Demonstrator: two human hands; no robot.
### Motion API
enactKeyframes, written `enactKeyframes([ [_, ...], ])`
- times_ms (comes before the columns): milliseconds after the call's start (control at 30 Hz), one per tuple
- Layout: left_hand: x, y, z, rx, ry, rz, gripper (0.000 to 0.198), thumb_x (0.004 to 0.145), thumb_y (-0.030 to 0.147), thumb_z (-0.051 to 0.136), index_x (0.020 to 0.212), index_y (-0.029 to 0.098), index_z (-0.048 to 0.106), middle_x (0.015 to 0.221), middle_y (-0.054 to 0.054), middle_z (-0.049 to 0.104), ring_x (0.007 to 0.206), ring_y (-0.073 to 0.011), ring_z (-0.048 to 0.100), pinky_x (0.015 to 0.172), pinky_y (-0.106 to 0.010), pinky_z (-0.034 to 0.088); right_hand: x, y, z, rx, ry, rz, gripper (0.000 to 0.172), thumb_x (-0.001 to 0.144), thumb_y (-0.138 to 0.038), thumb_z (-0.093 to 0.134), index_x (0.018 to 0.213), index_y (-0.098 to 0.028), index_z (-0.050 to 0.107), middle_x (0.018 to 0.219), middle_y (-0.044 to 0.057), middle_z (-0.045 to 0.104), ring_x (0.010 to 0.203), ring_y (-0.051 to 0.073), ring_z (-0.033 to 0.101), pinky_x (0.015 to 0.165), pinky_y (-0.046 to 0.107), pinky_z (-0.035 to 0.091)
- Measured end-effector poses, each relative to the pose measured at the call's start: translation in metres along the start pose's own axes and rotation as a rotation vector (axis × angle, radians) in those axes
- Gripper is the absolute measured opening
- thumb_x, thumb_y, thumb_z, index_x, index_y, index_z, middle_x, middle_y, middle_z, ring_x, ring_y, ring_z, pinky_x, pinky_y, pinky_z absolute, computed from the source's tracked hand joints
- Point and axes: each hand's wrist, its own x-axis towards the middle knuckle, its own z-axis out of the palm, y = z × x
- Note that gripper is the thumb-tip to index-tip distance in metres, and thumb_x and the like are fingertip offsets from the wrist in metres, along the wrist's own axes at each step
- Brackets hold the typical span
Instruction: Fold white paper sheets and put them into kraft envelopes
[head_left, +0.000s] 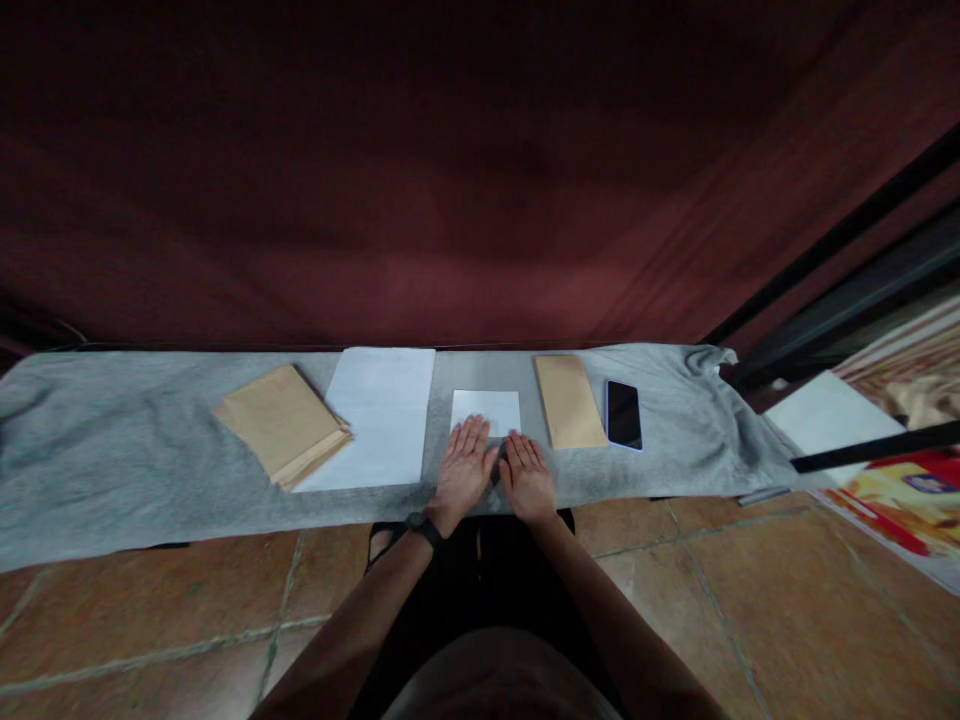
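A small folded white paper (486, 408) lies on the grey cloth (112, 440) in front of me. My left hand (465, 468) rests flat with fingers stretched out on the paper's near left edge. My right hand (527, 478) lies flat beside it, fingertips touching the paper's near right corner. Neither hand holds anything. A dark watch sits on my left wrist.
Left of the paper lie a larger white sheet (379, 415) and a stack of brown envelopes (283, 422). To the right are a single brown envelope (569, 400) and a dark phone (623, 413). A dark red curtain hangs behind; tiled floor lies below.
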Motion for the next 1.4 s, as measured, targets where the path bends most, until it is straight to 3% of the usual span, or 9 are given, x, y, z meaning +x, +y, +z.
enactKeyframes([
  [133, 0.028, 0.017, 0.003, -0.07, -0.123, 0.174, 0.056, 0.106, 0.042, 0.026, 0.152, 0.014, 0.041, 0.161, -0.009, 0.039, 0.152, -0.0209, 0.029, 0.126, -0.042, 0.023, 0.001, 0.0, 0.003, 0.005, -0.004, 0.004, 0.049, 0.097, -0.022, 0.047, 0.142, -0.005, 0.055, 0.147, 0.016, 0.055, 0.139, 0.026, 0.049, 0.122, 0.042, 0.031],
  [333, 0.063, 0.026, 0.014, -0.075, -0.198, 0.163, 0.061, 0.105, 0.048, 0.026, 0.153, 0.013, 0.04, 0.162, -0.01, 0.035, 0.153, -0.021, 0.026, 0.126, -0.042, 0.021, 0.001, 0.001, 0.004, 0.001, 0.017, 0.0, 0.05, 0.094, -0.024, 0.049, 0.141, -0.005, 0.056, 0.145, 0.017, 0.058, 0.141, 0.027, 0.046, 0.122, 0.043, 0.03],
  [633, 0.084, 0.012, 0.024, -0.011, -0.111, 0.12, 0.064, 0.104, 0.048, 0.024, 0.156, 0.012, 0.034, 0.164, -0.01, 0.032, 0.154, -0.0227, 0.022, 0.126, -0.044, 0.018, 0.006, -0.004, -0.002, 0.01, 0.03, 0.01, 0.045, 0.097, -0.024, 0.046, 0.137, -0.007, 0.059, 0.139, 0.016, 0.063, 0.135, 0.028, 0.053, 0.121, 0.045, 0.029],
  [867, 0.084, -0.004, 0.025, 0.032, -0.046, 0.021, 0.064, 0.104, 0.046, 0.025, 0.156, 0.009, 0.031, 0.163, -0.013, 0.032, 0.154, -0.0239, 0.022, 0.126, -0.045, 0.019, 0.005, -0.003, -0.003, 0.009, 0.032, 0.01, 0.048, 0.097, -0.023, 0.045, 0.142, -0.008, 0.054, 0.148, 0.015, 0.055, 0.136, 0.027, 0.052, 0.12, 0.044, 0.029],
  [1167, 0.064, -0.019, 0.018, 0.073, 0.009, -0.172, 0.074, 0.102, 0.052, 0.026, 0.156, 0.0, 0.027, 0.164, -0.021, 0.025, 0.155, -0.0293, 0.017, 0.126, -0.046, 0.018, 0.004, -0.003, -0.003, 0.017, 0.029, 0.014, 0.049, 0.098, -0.025, 0.044, 0.143, -0.008, 0.053, 0.149, 0.015, 0.054, 0.138, 0.028, 0.049, 0.12, 0.045, 0.028],
  [1400, 0.048, -0.029, 0.015, 0.08, 0.046, -0.232, 0.074, 0.102, 0.052, 0.027, 0.156, 0.0, 0.027, 0.163, -0.022, 0.028, 0.154, -0.0313, 0.021, 0.125, -0.05, 0.022, 0.003, -0.001, -0.002, 0.03, 0.007, 0.02, 0.048, 0.1, -0.026, 0.045, 0.146, -0.012, 0.05, 0.152, 0.012, 0.051, 0.14, 0.026, 0.047, 0.121, 0.044, 0.028],
])
